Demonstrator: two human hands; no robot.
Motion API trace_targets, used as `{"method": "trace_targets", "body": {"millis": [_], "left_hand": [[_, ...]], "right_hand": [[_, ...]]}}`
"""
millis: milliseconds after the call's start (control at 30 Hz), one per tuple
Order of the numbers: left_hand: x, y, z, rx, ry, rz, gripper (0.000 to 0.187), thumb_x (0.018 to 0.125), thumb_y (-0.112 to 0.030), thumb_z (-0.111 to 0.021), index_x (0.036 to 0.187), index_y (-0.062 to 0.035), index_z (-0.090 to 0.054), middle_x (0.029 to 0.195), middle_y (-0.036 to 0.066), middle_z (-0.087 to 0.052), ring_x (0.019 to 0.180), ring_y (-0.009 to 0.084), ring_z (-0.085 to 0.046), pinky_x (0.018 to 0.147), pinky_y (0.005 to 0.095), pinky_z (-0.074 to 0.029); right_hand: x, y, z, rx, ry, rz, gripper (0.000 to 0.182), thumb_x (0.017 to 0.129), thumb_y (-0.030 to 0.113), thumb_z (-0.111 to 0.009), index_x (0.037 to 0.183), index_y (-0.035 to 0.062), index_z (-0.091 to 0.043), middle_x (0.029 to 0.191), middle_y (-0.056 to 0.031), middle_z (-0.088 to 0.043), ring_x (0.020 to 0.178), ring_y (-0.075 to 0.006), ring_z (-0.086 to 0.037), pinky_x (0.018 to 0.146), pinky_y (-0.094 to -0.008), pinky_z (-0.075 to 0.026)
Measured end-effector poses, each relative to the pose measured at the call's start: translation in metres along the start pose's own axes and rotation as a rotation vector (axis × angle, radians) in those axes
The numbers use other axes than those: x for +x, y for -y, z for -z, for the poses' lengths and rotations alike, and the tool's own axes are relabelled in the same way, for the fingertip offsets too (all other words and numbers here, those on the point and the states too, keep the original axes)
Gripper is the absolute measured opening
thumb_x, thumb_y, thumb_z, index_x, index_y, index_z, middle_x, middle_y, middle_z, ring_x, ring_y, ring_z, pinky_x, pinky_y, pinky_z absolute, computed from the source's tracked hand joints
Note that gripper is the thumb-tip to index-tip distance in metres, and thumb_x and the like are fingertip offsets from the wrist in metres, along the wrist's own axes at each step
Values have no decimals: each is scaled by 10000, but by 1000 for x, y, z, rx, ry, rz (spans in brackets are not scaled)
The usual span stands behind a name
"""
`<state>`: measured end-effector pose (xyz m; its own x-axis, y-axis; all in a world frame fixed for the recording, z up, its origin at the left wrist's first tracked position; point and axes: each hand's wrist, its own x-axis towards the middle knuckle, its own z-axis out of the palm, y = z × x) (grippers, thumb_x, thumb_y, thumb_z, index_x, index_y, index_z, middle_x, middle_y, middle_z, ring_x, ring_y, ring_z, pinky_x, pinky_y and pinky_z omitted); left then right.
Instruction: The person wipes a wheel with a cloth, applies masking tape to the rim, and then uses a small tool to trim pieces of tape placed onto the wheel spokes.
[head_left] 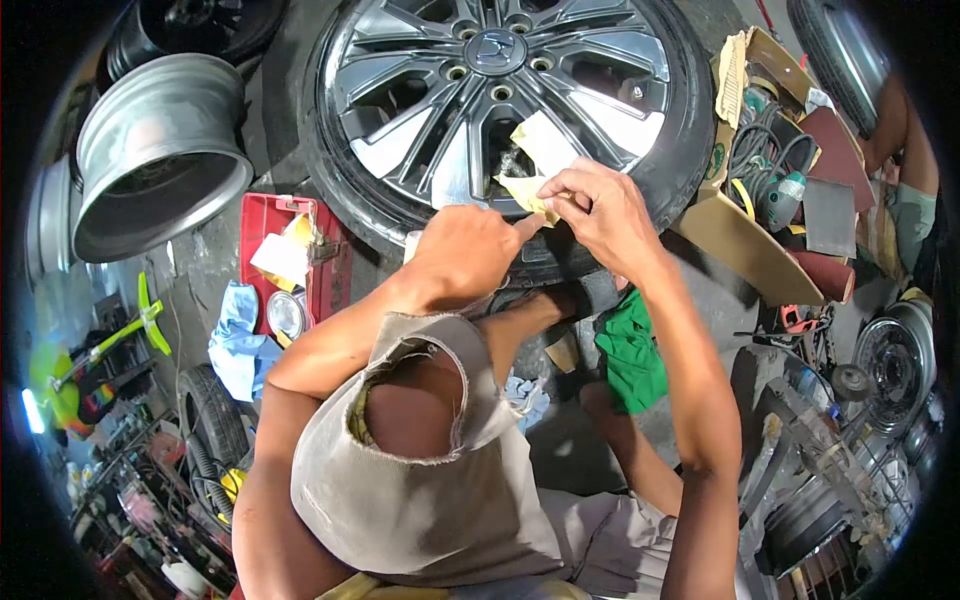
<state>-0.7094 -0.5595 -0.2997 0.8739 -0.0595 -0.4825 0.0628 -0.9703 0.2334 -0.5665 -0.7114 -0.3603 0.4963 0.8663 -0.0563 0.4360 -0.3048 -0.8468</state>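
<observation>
A wheel with a grey-and-silver alloy rim and a black tyre lies face up in front of me. Over the gap between two lower spokes is a piece of yellow masking tape; a paler strip lies just above it. My right hand pinches the tape's lower end between thumb and fingers. My left hand is closed at the tyre's near edge, its extended digit meeting the tape near the right fingertips. Something pale sits partly hidden beside the left hand.
Left stand a bare metal rim, a red toolbox and a blue cloth. Right is a cardboard box with a corded power tool. A green cloth lies by my leg. Another person's arm shows far right.
</observation>
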Motion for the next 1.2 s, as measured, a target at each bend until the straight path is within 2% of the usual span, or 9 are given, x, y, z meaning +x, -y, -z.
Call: {"method": "trace_targets", "body": {"millis": [333, 400, 467, 533, 667, 733, 800, 1000, 1200], "left_hand": [[2, 3, 14, -294, -137, -32, 353, 961, -169, -651, 1309, -143, -705, 930, 204, -744, 841, 398, -733, 714, 471, -567], [4, -12, 27, -725, -325, -172, 225, 1020, -127, -633, 1218, -67, -721, 995, 168, -761, 835, 296, -752, 730, 365, -557], [17, -27, 22, -1120, -129, -384, 205, 1046, -126, -605, 1210, -67, -713, 1033, 106, -749, 918, 190, -720, 789, 340, -552], [27, -55, 1, -1382, 74, -395, 183, 1032, -117, -588, 1186, -78, -680, 1030, 58, -709, 970, 147, -659, 844, 330, -529], [44, -56, -8, -807, -263, -567, 217, 1017, -139, -639, 1193, -18, -677, 1032, 150, -702, 979, 286, -700, 899, 379, -537], [46, -47, 4, -853, -323, -335, 180, 1007, -145, -657, 1075, 7, -727, 987, 139, -711, 950, 277, -697, 873, 375, -537], [47, -44, 10, -793, -374, -255, 181, 1007, -139, -653, 1044, 21, -729, 966, 133, -716, 938, 261, -698, 853, 374, -535], [54, -52, 4, -563, -326, -362, 139, 964, -101, -689, 1009, 28, -718, 960, 164, -704, 915, 350, -685, 816, 402, -532], [65, -26, 2, -320, -608, -306, 140, 927, -67, -704, 1048, -11, -749, 991, 132, -708, 973, 336, -667, 848, 413, -525]], "right_hand": [[-19, -5, 35, -352, -329, 16, 484, 810, 128, -840, 1260, 119, -662, 1080, -121, -576, 944, -353, -670, 787, -467, -547], [-49, 17, 60, 339, 34, -300, 644, 767, 207, -907, 1334, 94, -624, 1173, -87, -588, 1052, -260, -657, 827, -419, -552], [-88, 20, 57, 585, 40, -114, 615, 716, 330, -941, 1210, 50, -705, 1290, -111, -577, 1239, -262, -573, 983, -376, -513], [-121, 15, 59, 259, 51, -9, 445, 717, 322, -946, 993, 53, -722, 1110, -83, -655, 1062, -214, -635, 935, -343, -512], [-194, -18, 65, 367, 20, -386, 451, 847, 284, -872, 756, 37, -506, 724, -7, -550, 679, -143, -512, 645, -327, -448], [-221, -63, 82, 206, -91, -539, 328, 894, 195, -832, 771, 43, -568, 743, -38, -580, 749, -97, -514, 667, -312, -466], [-234, -99, 94, -223, -130, -584, 378, 895, 228, -819, 744, 32, -534, 717, -101, -570, 629, -223, -543, 623, -376, -472], [-222, -151, 51, -755, -509, -325, 300, 850, 219, -815, 958, 26, -613, 970, -169, -586, 951, -410, -592, 822, -508, -486], [-163, -174, -24, -343, -460, -430, 405, 804, 216, -866, 1038, 58, -576, 1045, -187, -587, 957, -447, -616, 789, -535, -514]]}}
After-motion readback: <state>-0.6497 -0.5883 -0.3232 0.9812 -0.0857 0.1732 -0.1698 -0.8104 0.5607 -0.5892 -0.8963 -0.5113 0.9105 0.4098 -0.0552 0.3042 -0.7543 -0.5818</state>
